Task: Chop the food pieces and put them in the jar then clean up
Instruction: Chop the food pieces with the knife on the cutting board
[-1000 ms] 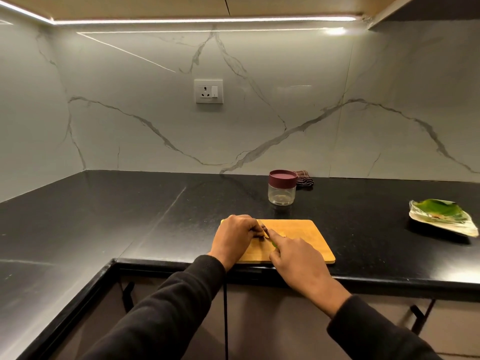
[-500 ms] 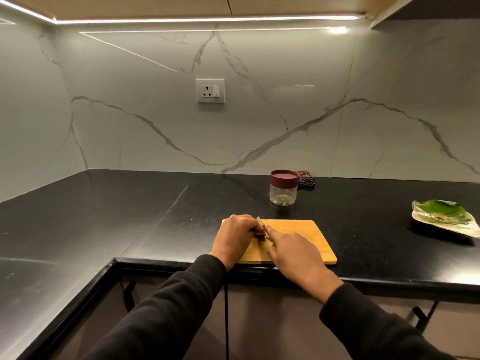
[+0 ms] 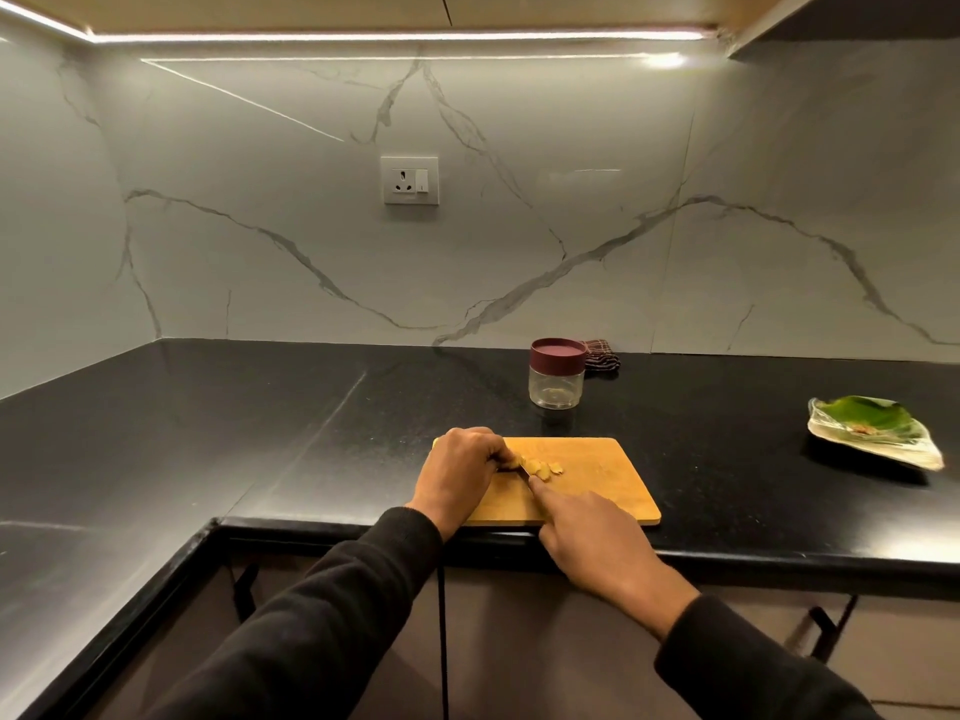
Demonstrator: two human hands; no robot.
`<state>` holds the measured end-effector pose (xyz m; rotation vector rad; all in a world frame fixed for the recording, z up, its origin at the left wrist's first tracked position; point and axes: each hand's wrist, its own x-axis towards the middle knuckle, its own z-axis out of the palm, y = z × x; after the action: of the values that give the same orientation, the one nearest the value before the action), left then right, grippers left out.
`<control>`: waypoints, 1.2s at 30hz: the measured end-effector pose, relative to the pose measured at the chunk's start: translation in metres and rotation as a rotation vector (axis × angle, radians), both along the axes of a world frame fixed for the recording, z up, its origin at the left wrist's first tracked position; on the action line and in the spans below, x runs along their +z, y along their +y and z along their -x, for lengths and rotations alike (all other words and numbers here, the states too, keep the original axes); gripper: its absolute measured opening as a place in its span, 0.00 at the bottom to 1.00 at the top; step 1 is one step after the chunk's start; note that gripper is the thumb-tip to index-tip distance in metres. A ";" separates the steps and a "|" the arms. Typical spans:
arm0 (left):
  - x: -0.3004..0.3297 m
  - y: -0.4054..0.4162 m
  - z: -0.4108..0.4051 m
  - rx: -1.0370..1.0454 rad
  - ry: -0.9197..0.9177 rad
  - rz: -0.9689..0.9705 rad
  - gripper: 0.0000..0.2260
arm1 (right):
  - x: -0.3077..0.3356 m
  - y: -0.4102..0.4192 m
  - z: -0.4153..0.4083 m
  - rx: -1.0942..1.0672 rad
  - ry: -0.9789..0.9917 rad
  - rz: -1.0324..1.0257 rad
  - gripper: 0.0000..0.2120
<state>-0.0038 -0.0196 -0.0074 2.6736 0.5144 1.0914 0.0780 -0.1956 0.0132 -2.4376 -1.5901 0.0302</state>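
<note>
Left hand (image 3: 460, 472) curled over the uncut food at the left end of the wooden cutting board (image 3: 597, 478), fingers (image 3: 493, 454) bent round it and pinning it down. Right hand (image 3: 592, 537) wrapped on a knife handle, index finger stretched forward along the spine; only a sliver of the knife blade (image 3: 523, 467) visible just ahead of that fingertip, touching the food. Pale yellow chopped food pieces (image 3: 545, 469) heaped just right of the left fingers, on the board. Beyond the fingers, farther back on the black table (image 3: 260, 433), a clear jar (image 3: 557, 374) with a maroon lid on top and a few pale bits at the bottom. Just behind the jar, to its right, a dark checked cloth (image 3: 602, 356). Well off to the right of both hands, a plate with a green leaf (image 3: 872, 433).
</note>
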 end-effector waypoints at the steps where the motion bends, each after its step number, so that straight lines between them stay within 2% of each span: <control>1: 0.000 0.000 0.000 -0.001 0.005 -0.001 0.05 | -0.001 -0.003 0.000 -0.002 -0.003 -0.006 0.28; 6: 0.003 -0.003 0.000 -0.015 0.003 0.013 0.04 | -0.004 -0.010 -0.005 -0.017 0.110 -0.040 0.28; 8: 0.003 -0.003 0.001 -0.018 -0.001 0.022 0.04 | -0.004 -0.010 -0.009 -0.023 0.289 -0.084 0.27; 13: 0.002 -0.001 0.001 -0.019 0.003 0.053 0.03 | 0.004 -0.008 -0.016 -0.147 0.891 -0.205 0.20; 15: 0.002 -0.001 0.000 -0.014 0.001 0.052 0.03 | 0.006 -0.009 -0.015 -0.190 0.992 -0.207 0.20; 18: 0.001 -0.001 0.000 -0.019 -0.008 0.055 0.04 | 0.008 -0.013 -0.014 -0.205 1.040 -0.217 0.19; 21: 0.000 0.001 0.000 -0.027 -0.006 0.056 0.04 | 0.009 -0.015 -0.012 -0.186 0.925 -0.288 0.20; 25: 0.000 0.001 0.000 -0.025 -0.002 0.051 0.03 | 0.013 -0.016 -0.003 -0.092 0.523 -0.316 0.23; 28: -0.001 0.002 -0.001 -0.017 0.000 0.033 0.03 | 0.017 -0.011 0.002 -0.058 0.307 -0.281 0.25; 36: 0.000 0.000 0.000 -0.013 -0.021 0.024 0.05 | 0.015 0.006 0.004 -0.032 0.128 -0.174 0.26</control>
<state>-0.0040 -0.0197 -0.0075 2.6382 0.5026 1.1017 0.0741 -0.1900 0.0286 -2.2798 -1.4365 0.0399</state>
